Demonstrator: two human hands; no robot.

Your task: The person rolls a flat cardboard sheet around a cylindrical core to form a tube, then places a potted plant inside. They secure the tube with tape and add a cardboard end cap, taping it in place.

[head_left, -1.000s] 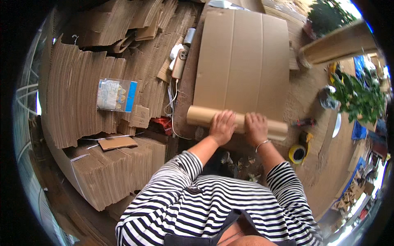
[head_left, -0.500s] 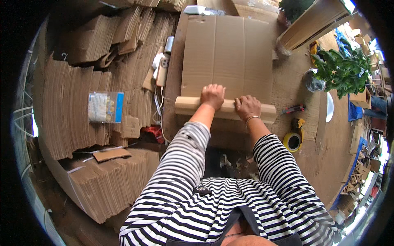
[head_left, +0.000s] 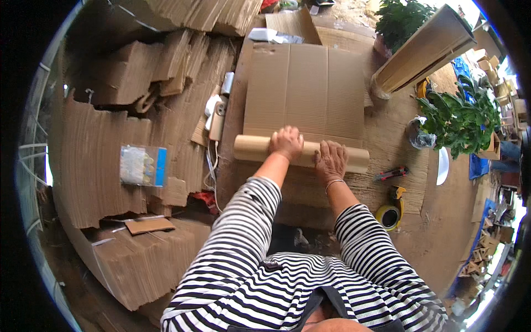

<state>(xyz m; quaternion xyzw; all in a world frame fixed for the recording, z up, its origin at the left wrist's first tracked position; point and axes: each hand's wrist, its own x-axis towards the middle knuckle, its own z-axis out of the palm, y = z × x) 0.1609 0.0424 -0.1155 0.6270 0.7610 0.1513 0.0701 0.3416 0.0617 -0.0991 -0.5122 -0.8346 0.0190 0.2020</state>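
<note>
A brown cardboard sheet point(head_left: 307, 83) with crease lines lies on the wooden table in front of me. Along its near edge runs a cardboard roll point(head_left: 251, 147), lying crosswise. My left hand point(head_left: 286, 144) is closed over the roll left of its middle, knuckles up. Farther right, my right hand point(head_left: 332, 160) wraps over the same roll, its fingers pointing away from me. The undersides of both hands and the thumbs are hidden. Right of the roll lies a red and black cutter point(head_left: 391, 174), and nearer me a yellow tape dispenser point(head_left: 389, 216).
Tall stacks of flat cardboard point(head_left: 105, 160) fill the left, with a clear plastic packet point(head_left: 142, 166) on them. A power strip point(head_left: 218, 119) with a white cord lies by the table's left edge. At the right stand a large upright roll point(head_left: 423, 52) and leafy plants point(head_left: 462, 116).
The roll has turned slightly, and my right hand's fingers now reach farther over it. My left hand stays on the roll. The whole view has tilted a little.
</note>
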